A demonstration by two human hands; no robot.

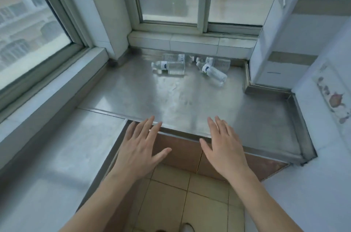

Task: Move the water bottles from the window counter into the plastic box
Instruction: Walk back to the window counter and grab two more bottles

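Note:
Several clear water bottles with white labels lie on their sides at the back of the steel window counter (171,97), under the window. One bottle (169,66) lies front left, another (175,58) behind it, one (213,72) front right at a slant, and one (218,62) behind that. My left hand (141,148) and my right hand (223,148) hover flat over the counter's front edge, fingers spread, holding nothing. Both hands are well short of the bottles. No plastic box is in view.
A tiled ledge (190,41) and sliding window (199,0) stand behind the bottles. A second window (28,22) runs along the left above a long sill. A white wall corner (275,51) juts in at the right. Tiled floor (180,203) lies below.

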